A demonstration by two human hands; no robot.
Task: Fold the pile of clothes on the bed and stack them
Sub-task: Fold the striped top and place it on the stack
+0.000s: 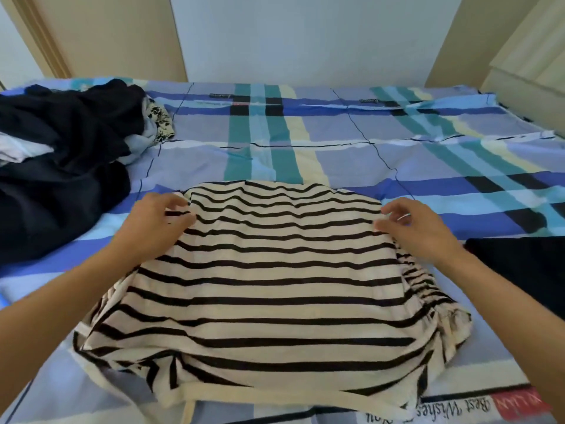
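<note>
Dark clothes pile [61, 166]: on the bed [336, 133], left side.
Left hand [156, 221]: fingers pinch far-left corner of striped garment [275, 286].
Striped garment: flat, mid-bed, stripes running left-right, straps toward the near edge.
Right hand [415, 231]: fingers curled at far-right corner, seemingly pinching.
Black cloth [519, 270]: right.

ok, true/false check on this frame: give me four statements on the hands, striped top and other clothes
1. The left hand and right hand each hold a far corner of the striped top. True.
2. The striped top hangs in the air. False: it lies on the bedsheet.
3. The unfolded clothes lie on the person's right. False: the dark pile is on the left.
4. A black garment lies right of the striped top. True.
</note>
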